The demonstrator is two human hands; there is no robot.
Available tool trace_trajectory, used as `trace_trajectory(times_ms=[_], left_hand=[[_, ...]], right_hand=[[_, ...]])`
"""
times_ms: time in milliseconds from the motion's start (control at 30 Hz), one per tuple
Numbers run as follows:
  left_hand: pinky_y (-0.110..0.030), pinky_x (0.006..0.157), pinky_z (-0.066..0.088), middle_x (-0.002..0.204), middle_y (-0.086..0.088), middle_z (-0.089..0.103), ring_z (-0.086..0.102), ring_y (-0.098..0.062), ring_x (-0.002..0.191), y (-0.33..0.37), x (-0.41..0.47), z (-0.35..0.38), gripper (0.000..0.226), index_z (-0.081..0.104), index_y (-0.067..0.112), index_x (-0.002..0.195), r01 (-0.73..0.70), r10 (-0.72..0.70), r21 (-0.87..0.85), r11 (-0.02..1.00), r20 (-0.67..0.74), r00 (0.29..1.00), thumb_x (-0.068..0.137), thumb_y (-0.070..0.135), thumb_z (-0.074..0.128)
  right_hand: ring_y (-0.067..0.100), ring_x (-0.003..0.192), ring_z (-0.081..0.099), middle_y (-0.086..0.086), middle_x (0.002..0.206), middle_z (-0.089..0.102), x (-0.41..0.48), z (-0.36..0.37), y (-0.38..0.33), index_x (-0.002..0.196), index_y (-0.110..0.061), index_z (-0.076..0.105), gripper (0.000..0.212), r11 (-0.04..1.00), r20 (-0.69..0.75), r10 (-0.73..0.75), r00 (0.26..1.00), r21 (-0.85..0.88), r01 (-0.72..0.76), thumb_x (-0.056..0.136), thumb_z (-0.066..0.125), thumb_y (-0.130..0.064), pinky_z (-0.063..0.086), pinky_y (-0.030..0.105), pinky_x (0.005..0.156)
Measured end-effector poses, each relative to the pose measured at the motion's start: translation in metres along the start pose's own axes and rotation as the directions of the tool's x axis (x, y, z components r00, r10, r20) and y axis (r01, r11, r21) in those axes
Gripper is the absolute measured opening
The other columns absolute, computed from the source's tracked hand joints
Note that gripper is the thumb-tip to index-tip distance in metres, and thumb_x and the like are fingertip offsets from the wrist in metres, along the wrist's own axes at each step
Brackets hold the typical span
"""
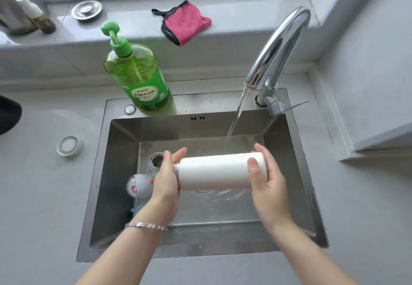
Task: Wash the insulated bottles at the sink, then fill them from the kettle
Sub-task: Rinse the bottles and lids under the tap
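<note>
Head view. A white bottle (216,171) lies level over the basin of the sink (116,173), mouth end to the left, carried between two hands. The left hand (166,173) sets its palm against the mouth end, fingers straight and pointing to the far side, not wrapped round the bottle. The right hand (265,177) clasps the base end, thumb on the near face, fingers curled over the far side. The tap (281,44), at the far right corner, is running. Its stream (236,117) falls just beyond the bottle; contact cannot be told. In the basin's left part are the drain (157,159) and, nearer, a grey rounded item (139,184), partly hidden by the left hand. A green soap dispenser (138,77) stands on the far rim. On the ledge beyond lie a pink cloth (185,22) and, further left, a metal plug (87,10). A round lid (69,146) rests on the counter left of the sink.
</note>
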State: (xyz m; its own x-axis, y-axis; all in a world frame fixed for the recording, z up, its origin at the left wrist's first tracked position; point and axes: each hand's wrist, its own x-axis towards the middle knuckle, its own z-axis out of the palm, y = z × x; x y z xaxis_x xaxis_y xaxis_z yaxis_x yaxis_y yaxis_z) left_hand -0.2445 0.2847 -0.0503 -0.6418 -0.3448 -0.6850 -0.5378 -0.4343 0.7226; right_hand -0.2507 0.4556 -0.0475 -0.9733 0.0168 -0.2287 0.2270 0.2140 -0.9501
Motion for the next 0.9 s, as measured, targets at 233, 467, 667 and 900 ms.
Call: trace_trajectory(times_ms=[233,467,667,900], left_hand=[[-0.030,0.103,0.037,0.131,0.009,0.052,0.055,-0.011,0.109,-0.007,-0.004,0.031,0.055,0.044,0.018,0.137,-0.006,0.002,0.061,0.998,0.067,0.998,0.098,0.049,0.021],[-0.025,0.085,0.042,0.130,0.009,0.046,0.054,-0.005,0.097,-0.020,-0.011,0.028,0.056,0.038,0.015,0.141,0.035,-0.047,0.090,0.995,0.131,0.990,0.098,0.048,0.024],[-0.033,0.102,0.037,0.131,-0.002,0.054,0.051,-0.019,0.117,-0.016,0.020,-0.004,0.061,0.050,0.012,0.132,0.110,-0.125,0.149,0.983,0.095,0.988,0.097,0.054,0.021],[-0.040,0.111,0.031,0.126,0.001,0.054,0.048,-0.015,0.120,-0.032,0.030,-0.042,0.036,0.056,0.017,0.120,0.046,-0.053,0.442,0.896,0.003,0.999,0.097,0.038,0.037]], right_hand=[[0.004,0.115,0.051,-0.007,0.125,0.057,0.020,-0.018,-0.001,0.122,-0.021,0.057,0.028,0.995,-0.265,0.070,0.962,0.088,-0.048,0.097,0.046,-0.024,0.038,0.011,0.096],[-0.002,0.102,0.053,-0.011,0.118,0.059,0.024,-0.025,-0.005,0.116,-0.025,0.060,0.024,0.984,-0.259,0.167,0.951,0.111,-0.142,0.094,0.049,-0.025,0.037,0.010,0.084],[0.010,0.086,0.053,-0.012,0.092,0.057,0.016,-0.007,-0.011,0.089,-0.037,0.053,0.020,0.987,-0.046,0.072,0.996,-0.138,-0.077,0.079,0.070,-0.030,0.041,0.020,0.069],[0.018,0.104,0.048,0.000,0.107,0.050,0.041,-0.001,-0.015,0.111,-0.029,0.065,0.044,0.763,0.188,-0.218,0.958,-0.579,0.287,0.069,0.078,-0.031,0.033,0.020,0.081]])
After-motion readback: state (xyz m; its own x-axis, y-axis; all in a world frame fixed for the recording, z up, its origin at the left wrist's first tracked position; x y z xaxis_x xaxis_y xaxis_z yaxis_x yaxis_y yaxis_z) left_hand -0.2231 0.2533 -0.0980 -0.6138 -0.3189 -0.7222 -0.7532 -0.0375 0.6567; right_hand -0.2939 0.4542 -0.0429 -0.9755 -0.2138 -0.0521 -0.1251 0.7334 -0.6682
